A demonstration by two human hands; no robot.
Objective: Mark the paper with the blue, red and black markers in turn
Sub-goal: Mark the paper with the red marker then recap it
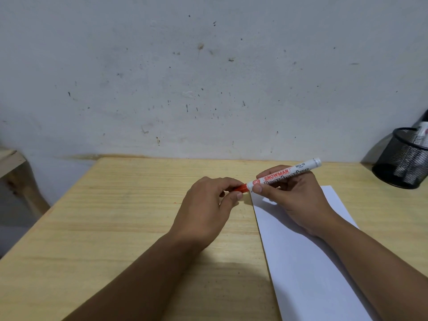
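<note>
My right hand (pixel 294 202) grips the white barrel of the red marker (pixel 284 175), which lies nearly level above the table. My left hand (pixel 208 205) pinches the marker's red cap (pixel 240 188) at its left end. The cap still touches the barrel. A white sheet of paper (pixel 308 262) lies on the table beneath my right hand and forearm. Whether it bears any marks I cannot tell; my right hand hides part of it.
A black mesh pen holder (pixel 403 163) stands at the table's far right with at least one more marker (pixel 422 135) in it. The wooden table (pixel 115 216) meets a grey wall behind. A wooden piece stands at the far left.
</note>
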